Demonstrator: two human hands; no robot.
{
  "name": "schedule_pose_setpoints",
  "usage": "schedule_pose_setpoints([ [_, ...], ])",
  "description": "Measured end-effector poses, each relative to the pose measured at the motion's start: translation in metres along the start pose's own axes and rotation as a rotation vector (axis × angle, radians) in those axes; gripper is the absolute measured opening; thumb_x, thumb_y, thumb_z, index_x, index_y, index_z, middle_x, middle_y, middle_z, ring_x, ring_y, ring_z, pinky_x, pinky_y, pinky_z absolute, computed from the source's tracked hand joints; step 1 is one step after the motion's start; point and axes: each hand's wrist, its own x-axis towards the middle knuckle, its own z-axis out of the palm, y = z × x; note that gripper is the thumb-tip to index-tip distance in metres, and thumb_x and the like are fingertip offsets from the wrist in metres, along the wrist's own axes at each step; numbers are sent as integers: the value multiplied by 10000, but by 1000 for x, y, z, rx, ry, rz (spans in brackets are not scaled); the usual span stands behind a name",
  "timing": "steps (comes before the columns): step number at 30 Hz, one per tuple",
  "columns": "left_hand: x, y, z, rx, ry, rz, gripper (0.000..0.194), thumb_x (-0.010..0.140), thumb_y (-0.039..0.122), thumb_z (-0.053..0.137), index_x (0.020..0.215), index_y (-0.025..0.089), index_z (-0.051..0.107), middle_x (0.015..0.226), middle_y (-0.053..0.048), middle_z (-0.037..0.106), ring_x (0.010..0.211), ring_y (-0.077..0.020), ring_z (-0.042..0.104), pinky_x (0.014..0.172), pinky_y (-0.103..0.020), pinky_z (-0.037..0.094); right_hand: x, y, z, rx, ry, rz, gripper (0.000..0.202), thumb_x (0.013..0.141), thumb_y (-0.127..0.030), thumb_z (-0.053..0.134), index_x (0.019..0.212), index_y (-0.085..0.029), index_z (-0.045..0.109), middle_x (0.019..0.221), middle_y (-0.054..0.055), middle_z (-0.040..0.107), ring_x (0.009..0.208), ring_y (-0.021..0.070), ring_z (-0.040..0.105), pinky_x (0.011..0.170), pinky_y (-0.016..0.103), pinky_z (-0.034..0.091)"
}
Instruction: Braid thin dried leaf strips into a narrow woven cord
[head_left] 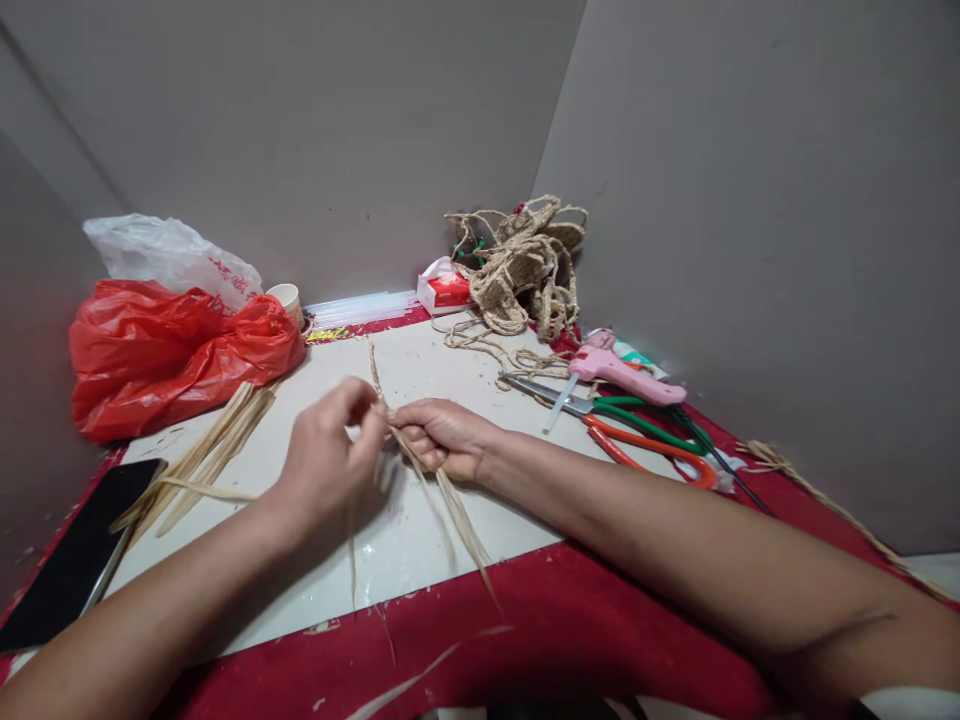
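Two bare hands meet over the middle of a pale worktop [420, 560], both closed on a few dried straw strips [450, 500]. The left hand [326, 465] is curled, its fingertips pinching the strips at the point where the hands touch; the right hand [442, 438] is folded into a loose fist around the same strips just beside it. The strips run on a long diagonal: one thin end rises away from the person toward the back wall, while the longer, frayed ends trail down toward the red edge of the worktop. The grip sits near the upper part of that length, so most of the material hangs on the near side, below and slightly right of the hands. Both hands are equally close to it, since each holds it.

To the left lies a loose bundle of spare straw [206, 455], near the left forearm, with a dark phone [75, 555] beyond it and a red plastic bag [172, 350] at the back corner. To the right rest a pink glue gun [626, 372], green-handled scissors [645, 415] and orange-handled scissors [649, 455], well apart from the hands. A heap of woven twine [525, 265] sits against the far wall.
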Motion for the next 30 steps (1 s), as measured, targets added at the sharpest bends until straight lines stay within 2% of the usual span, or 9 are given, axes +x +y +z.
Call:
schedule_pose_setpoints([
  [1, 6, -5, 2, -167, 65, -73, 134, 831, 290, 509, 880, 175, 556, 831, -54, 629, 762, -161, 584, 723, -288, 447, -1, -1, 0, -6, 6, -8, 187, 874, -118, 449, 708, -108, 535, 439, -122, 209, 341, 14, 98, 282, 101, 120],
  [2, 11, -11, 5, -361, 16, -185, 159, 805, 283, 541, 913, 167, 550, 818, -44, 619, 731, -147, 581, 694, -275, 454, -1, -2, 0, -13, 15, -19, 183, 875, -120, 454, 716, -105, 543, 444, -123, 208, 342, 12, 101, 286, 102, 118],
  [5, 18, -21, 14, -854, -367, -529, 137, 821, 281, 498, 817, 146, 524, 661, -10, 537, 524, -97, 504, 522, -232, 423, -3, -4, 0, -63, 19, -26, 179, 865, -107, 457, 710, -101, 547, 439, -120, 218, 343, 12, 111, 294, 106, 113],
  [8, 18, -23, 17, -985, -557, -616, 233, 851, 316, 495, 684, 155, 473, 535, 64, 341, 381, -28, 246, 363, -165, 178, -4, -8, -2, -157, 22, 4, 192, 860, -103, 445, 696, -99, 543, 427, -120, 221, 342, 13, 106, 294, 107, 104],
  [11, 19, -23, 14, -903, -584, -564, 225, 850, 312, 536, 698, 147, 516, 499, 92, 231, 385, -26, 140, 365, -182, 64, -6, -13, -8, -283, -1, -6, 191, 845, -105, 451, 682, -103, 551, 411, -118, 227, 330, 14, 120, 297, 118, 108],
  [16, 20, -25, 13, -696, -543, -485, 200, 857, 310, 547, 775, 137, 606, 460, 76, 316, 369, -35, 200, 360, -203, 98, -6, -17, -17, -612, -14, -141, 189, 822, -152, 484, 667, -121, 588, 362, -86, 320, 300, 39, 207, 316, 181, 134],
  [22, 19, -28, 21, -767, -566, -531, 244, 857, 355, 546, 704, 166, 548, 436, 91, 266, 344, -39, 162, 342, -213, 89, -7, -17, -13, -1058, 90, -326, 221, 794, -94, 490, 618, -105, 622, 505, -19, 497, 450, 54, 367, 458, 200, 276],
  [26, 21, -29, 22, -875, -568, -560, 230, 821, 319, 588, 661, 168, 522, 436, 97, 254, 350, -33, 154, 345, -195, 91, -7, -19, -12, -1143, 88, -360, 210, 795, -89, 484, 647, -108, 632, 567, -3, 538, 524, 76, 416, 523, 213, 317],
  [30, 22, -29, 22, -853, -534, -559, 223, 821, 260, 577, 630, 167, 509, 406, 89, 278, 342, -28, 160, 348, -192, 91, -9, -26, -18, -1129, -27, -312, 191, 821, -159, 522, 650, -119, 597, 553, -17, 478, 510, 70, 374, 499, 215, 290],
])
